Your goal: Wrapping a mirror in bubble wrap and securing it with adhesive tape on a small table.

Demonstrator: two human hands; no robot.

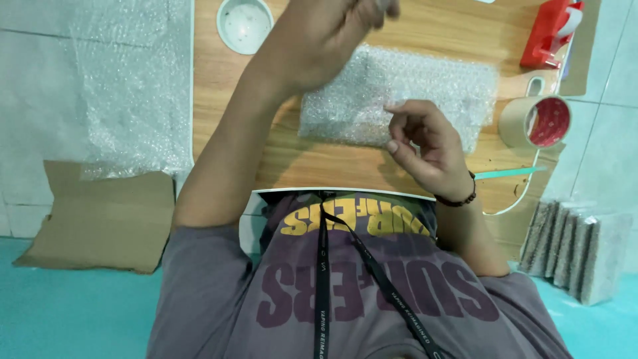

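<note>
One view only, from a camera worn on the person's head, looking steeply down and slightly back toward the body, so the chest and lanyard fill the bottom of the frame. The wooden table [425,26] runs across the upper half, close under the lens, its far edge cut off at the top. Tiled floor shows at left and right. Both forearms enter from below; the raised left hand [319,40] blurs near the lens

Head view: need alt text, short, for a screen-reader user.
A person's right hand rests its fingertips on a bubble-wrapped parcel on a wooden table, while the left hand is raised above it, blurred. A roll of brown tape, a red tape dispenser and a small round dish sit nearby.
</note>
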